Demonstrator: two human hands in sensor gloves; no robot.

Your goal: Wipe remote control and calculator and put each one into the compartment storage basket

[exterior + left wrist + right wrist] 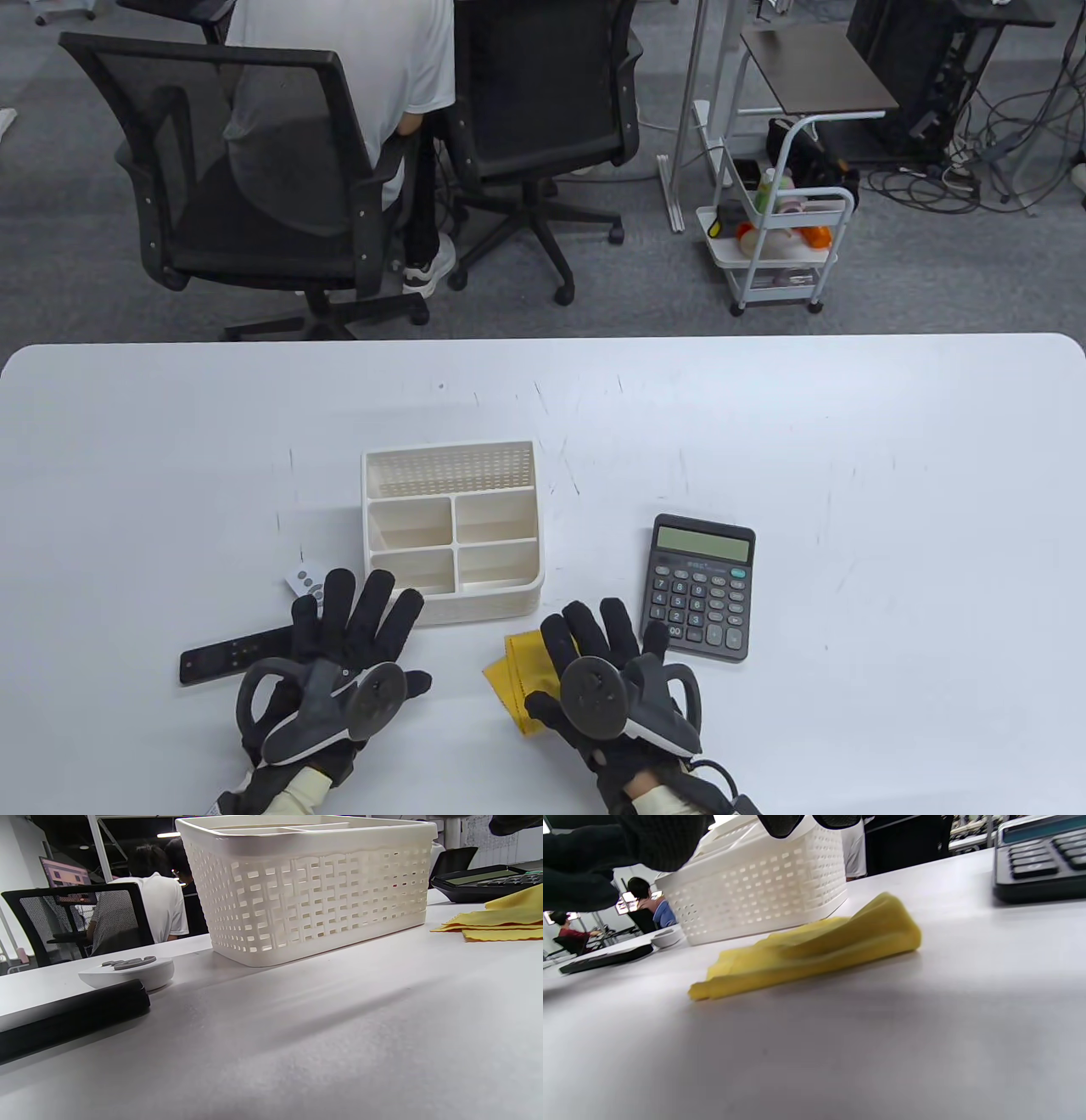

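A white compartment storage basket stands mid-table with bare compartments. Left of it lie a long black remote control and a small white remote. A dark calculator lies to the basket's right. A folded yellow cloth sits in front of the basket. My left hand hovers flat, fingers straight, over the black remote's right end. My right hand is spread above the cloth, holding nothing.
The white table ends at a far edge, beyond which stand black office chairs, a seated person and a small white cart.
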